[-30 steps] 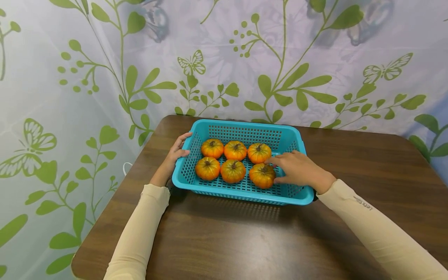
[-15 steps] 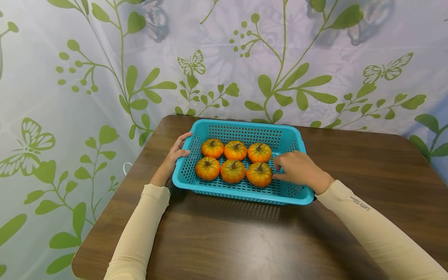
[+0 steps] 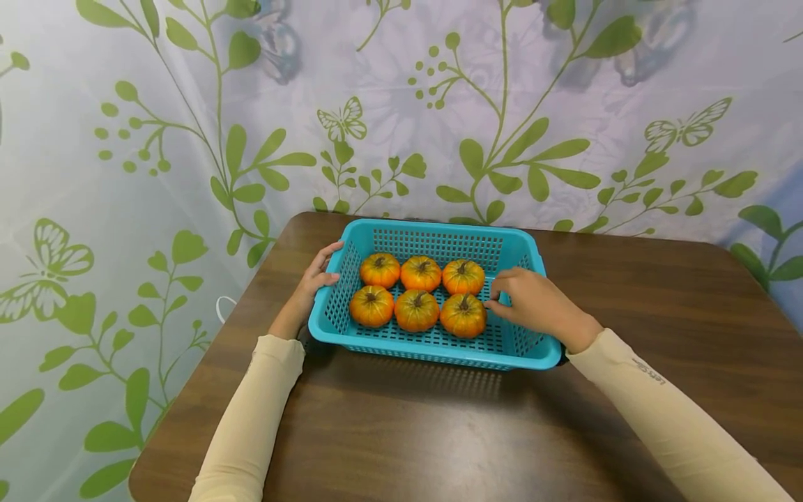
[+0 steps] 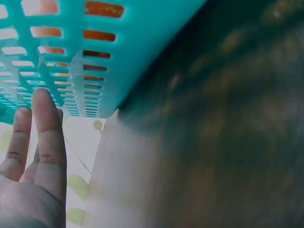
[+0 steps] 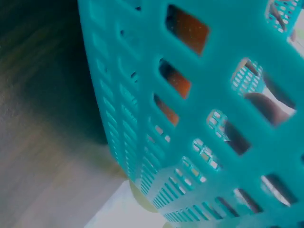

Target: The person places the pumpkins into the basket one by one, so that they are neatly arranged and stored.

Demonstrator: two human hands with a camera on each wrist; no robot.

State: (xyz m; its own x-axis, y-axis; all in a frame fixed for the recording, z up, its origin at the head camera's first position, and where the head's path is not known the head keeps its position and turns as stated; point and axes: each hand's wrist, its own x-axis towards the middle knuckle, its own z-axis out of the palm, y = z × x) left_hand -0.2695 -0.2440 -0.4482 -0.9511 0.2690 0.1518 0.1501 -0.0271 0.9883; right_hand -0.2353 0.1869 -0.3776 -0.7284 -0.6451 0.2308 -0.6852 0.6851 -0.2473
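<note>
Several small orange-green pumpkins (image 3: 417, 311) sit in two rows inside a turquoise perforated basket (image 3: 426, 357). My left hand (image 3: 306, 289) rests against the basket's left end, with its thumb and a finger at the rim. The left wrist view shows its straight fingers (image 4: 50, 142) beside the outer wall. My right hand (image 3: 532, 301) reaches over the right end into the basket, fingers loosely bent. Its thumb tip is at the right side of the front-right pumpkin (image 3: 463, 316); whether they touch is hard to tell. In the right wrist view the basket wall (image 5: 156, 137) mostly hides the hand.
The basket stands on a dark brown wooden table (image 3: 401, 432). A pale curtain (image 3: 389, 90) with green leaves and butterflies hangs behind and to the left. A thin white loop of cord (image 3: 221, 307) shows at the table's left edge.
My right hand has let go of the front-right pumpkin, which has shifted slightly left, closer to its row. The left hand keeps its place on the basket. The head view has tilted slightly.
</note>
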